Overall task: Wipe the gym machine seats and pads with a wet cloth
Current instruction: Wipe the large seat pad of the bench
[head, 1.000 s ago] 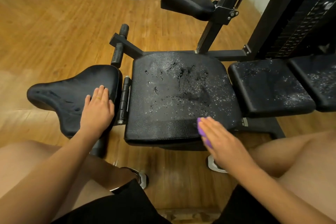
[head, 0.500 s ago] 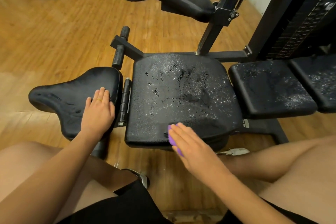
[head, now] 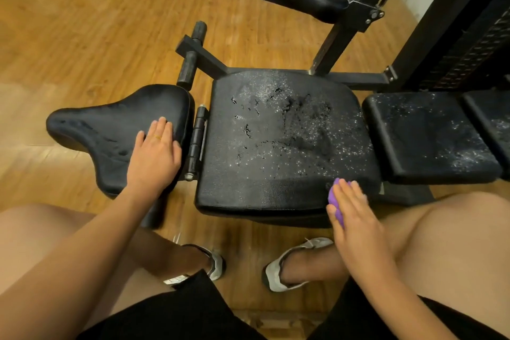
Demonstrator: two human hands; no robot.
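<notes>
Wood floor (head: 82, 25) carries the black machine frame (head: 339, 44), whose centre seat (head: 276, 152) is beaded with droplets and cracked across the middle of its vinyl, with a duller band along the near edge. To its right, a second pad (head: 430, 141) is speckled too. To its left, the saddle-shaped pad (head: 105, 124) looks dark and free of beads. My left hand (head: 154, 157) rests flat on that pad's near right corner, fingers straight, holding nothing. My right hand (head: 356, 219) lies flat, fingers together, pressing the purple cloth (head: 334, 198) against the seat's front right corner, partly over the edge. My worry is that the small cloth, pressed rather than clutched, could slip past the rim and drop to the floor. Dragging it across the cracks may also snag and lift more vinyl.
</notes>
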